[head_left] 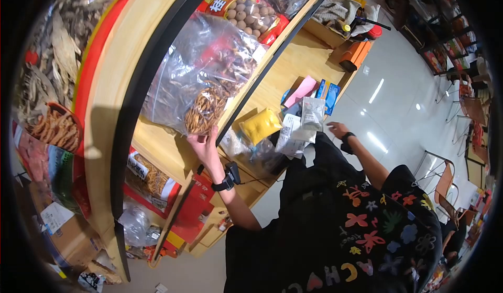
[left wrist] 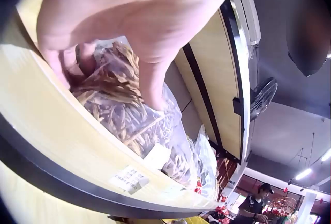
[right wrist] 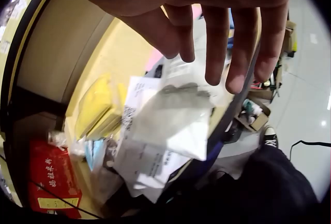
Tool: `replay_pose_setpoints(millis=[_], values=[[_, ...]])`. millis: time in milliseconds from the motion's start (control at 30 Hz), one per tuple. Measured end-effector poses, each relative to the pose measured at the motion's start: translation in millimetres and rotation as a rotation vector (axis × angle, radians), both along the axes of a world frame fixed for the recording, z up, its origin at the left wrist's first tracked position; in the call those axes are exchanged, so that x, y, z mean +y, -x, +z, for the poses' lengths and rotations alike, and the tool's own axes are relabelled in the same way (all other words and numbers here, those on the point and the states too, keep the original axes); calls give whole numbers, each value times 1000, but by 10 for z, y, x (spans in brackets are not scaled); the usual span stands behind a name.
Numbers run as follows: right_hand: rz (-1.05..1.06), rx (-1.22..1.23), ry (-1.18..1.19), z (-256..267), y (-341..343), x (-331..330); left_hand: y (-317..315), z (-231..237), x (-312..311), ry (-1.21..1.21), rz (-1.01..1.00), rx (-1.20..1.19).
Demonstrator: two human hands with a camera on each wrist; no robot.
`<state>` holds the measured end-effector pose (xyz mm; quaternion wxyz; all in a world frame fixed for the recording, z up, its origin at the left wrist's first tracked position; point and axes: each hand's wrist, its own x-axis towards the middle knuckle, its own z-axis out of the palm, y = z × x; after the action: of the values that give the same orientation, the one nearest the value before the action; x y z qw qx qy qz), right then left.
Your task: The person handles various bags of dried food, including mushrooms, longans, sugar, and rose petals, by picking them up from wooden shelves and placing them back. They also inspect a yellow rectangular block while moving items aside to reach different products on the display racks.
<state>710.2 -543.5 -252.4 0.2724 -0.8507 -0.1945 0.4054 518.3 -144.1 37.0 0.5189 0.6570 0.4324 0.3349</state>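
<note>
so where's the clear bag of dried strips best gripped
Grip the clear bag at the end the left hand holds, coming over the shelf's front lip, thumb and fingers opposed: bunched strips probably give firmer purchase than loose film.

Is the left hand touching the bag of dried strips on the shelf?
Touching. The left wrist view shows the left hand with thumb and fingers against the bag, part of it between them.
</note>
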Motion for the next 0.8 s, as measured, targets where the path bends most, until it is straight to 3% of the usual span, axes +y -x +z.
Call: replay_pose_setpoints(millis=[167, 300, 400, 633, 800], values=[[-289, 6, 92, 41, -237, -535, -75, 102, -51, 48, 2, -31], [-299, -5, 47, 30, -255, -559, -112, 160, -46, 53, 24, -25], [-158, -81, -8, 61, -253, -521, -113, 85, -14, 19, 35, -55], [-203, -58, -32, 438, -306, -364, -124, 76, -54, -47, -81, -182], [-221, -82, -86, 500, -390, -306, -147, 340, -185, -198, -57, -223]])
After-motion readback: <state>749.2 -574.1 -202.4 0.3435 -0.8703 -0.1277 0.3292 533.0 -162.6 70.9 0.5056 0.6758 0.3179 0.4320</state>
